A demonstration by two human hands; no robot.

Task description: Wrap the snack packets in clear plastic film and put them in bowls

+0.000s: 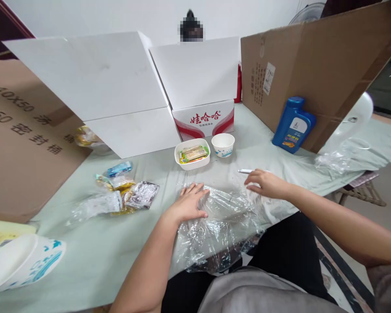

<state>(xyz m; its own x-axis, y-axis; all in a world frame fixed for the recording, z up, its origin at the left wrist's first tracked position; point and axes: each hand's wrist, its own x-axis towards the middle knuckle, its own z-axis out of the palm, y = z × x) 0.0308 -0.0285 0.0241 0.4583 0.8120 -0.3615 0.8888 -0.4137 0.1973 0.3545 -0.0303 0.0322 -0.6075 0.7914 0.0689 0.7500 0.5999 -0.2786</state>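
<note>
A crinkled clear plastic sheet or bag point(220, 213) lies spread at the table's front edge and hangs down over my lap. My left hand point(190, 203) rests on its left side, fingers spread and thumb out, holding nothing. On its right side, over a bunched part, is my right hand point(263, 184), fingers reaching left and slightly bent, with gaps between them; I see no grip on the plastic. A thin silvery tool point(244, 171) lies just beyond the right fingertips, its kind unclear. Farther back stand a white tub point(192, 166) of wrapped packets and a white paper bowl point(223, 147).
Several plastic wrappers point(140, 194) lie to the left. A big paper bucket point(29, 263) is at near left. White boxes point(124, 78) and a brown carton point(280, 65) wall off the back. A blue bottle point(294, 126) and a white tape roll point(358, 117) stand at right.
</note>
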